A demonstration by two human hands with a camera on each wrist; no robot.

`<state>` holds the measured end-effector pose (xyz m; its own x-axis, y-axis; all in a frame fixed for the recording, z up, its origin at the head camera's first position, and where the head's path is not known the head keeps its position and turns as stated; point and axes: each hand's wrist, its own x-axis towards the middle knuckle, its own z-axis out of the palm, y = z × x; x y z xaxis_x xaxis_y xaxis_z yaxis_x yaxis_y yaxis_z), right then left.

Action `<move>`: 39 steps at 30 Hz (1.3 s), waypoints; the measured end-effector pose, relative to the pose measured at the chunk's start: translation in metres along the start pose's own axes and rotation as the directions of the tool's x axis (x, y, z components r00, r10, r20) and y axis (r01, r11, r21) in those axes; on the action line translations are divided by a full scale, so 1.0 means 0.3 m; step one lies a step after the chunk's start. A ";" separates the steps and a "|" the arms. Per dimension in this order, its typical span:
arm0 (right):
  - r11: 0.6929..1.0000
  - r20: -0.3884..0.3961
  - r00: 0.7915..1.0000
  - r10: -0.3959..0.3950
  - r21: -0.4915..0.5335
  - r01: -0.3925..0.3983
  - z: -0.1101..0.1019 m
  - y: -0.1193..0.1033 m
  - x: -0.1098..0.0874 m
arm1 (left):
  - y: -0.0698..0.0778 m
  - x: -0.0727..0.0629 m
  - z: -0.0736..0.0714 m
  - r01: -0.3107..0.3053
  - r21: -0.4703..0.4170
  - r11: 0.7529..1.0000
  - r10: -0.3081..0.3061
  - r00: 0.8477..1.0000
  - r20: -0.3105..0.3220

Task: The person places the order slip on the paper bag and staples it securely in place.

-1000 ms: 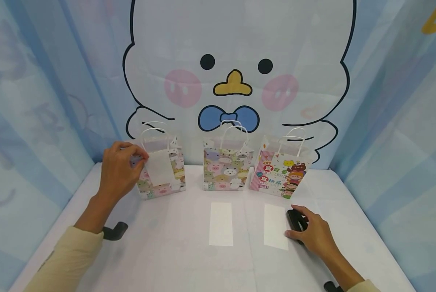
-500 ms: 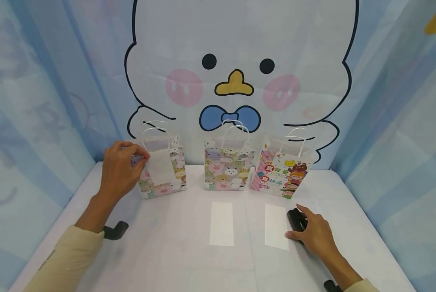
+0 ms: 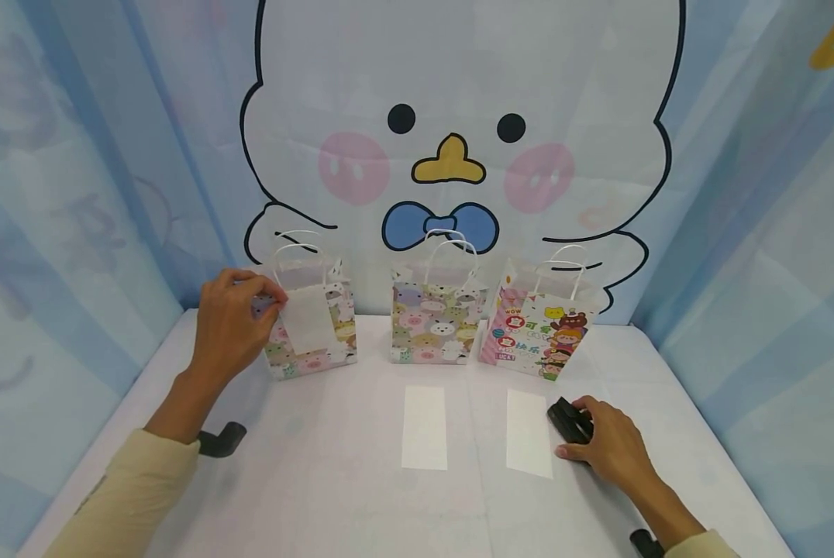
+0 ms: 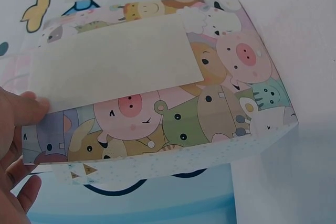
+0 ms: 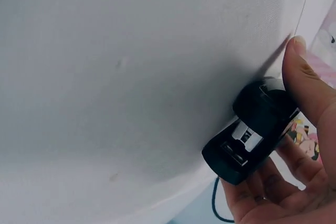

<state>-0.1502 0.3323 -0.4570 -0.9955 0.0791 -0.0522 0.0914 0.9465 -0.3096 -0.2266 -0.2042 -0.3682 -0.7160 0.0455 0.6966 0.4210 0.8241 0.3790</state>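
Note:
At the left, an animal-print paper gift bag (image 3: 343, 322) stands upright with a white paper slip (image 3: 308, 322) lying flat against its front. My left hand (image 3: 234, 318) pinches the slip's upper left corner together with the bag's edge. In the left wrist view, the thumb presses on the slip (image 4: 115, 61) and the other fingers are behind the bag (image 4: 184, 124), partly hidden. On the right, my right hand (image 3: 612, 442) grips a black stapler (image 3: 569, 421). The right wrist view shows the stapler (image 5: 252, 129) held between thumb and fingers, with its metal end facing the camera.
Another animal-print gift bag (image 3: 436, 325) stands at the back centre, and a pink cartoon gift bag (image 3: 537, 333) beside it. Two white paper slips (image 3: 424, 428) lie on the white table in front of them. A cartoon backdrop (image 3: 452, 70) hangs directly behind.
My right hand has shifted slightly right and turned the stapler a little, drawing away from the nearby slip. The left hand keeps its hold, apart from a slight camera shift.

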 end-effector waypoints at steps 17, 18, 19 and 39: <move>0.979 -0.056 0.988 -0.141 0.143 0.147 -0.025 -0.204 -0.012 | 0.004 0.002 -0.011 0.005 0.005 1.000 -0.005 1.000 0.004; 0.976 -0.062 0.987 -0.151 0.151 0.159 -0.026 -0.219 -0.010 | 0.004 0.002 -0.011 0.005 0.004 1.000 -0.005 1.000 0.003; 0.972 -0.069 0.984 -0.162 0.161 0.172 -0.027 -0.233 -0.009 | 0.004 0.002 -0.011 0.006 0.002 1.000 -0.006 1.000 0.003; 0.873 -0.137 0.936 -0.325 0.337 0.353 -0.008 -0.462 0.037 | 0.000 0.003 0.000 0.003 -0.001 1.000 -0.003 1.000 0.004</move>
<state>-0.1740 0.2029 -0.4125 -0.9645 -0.1911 0.1822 -0.2633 0.7483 -0.6088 -0.2272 -0.2041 -0.3675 -0.7196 0.0457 0.6929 0.4194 0.8239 0.3812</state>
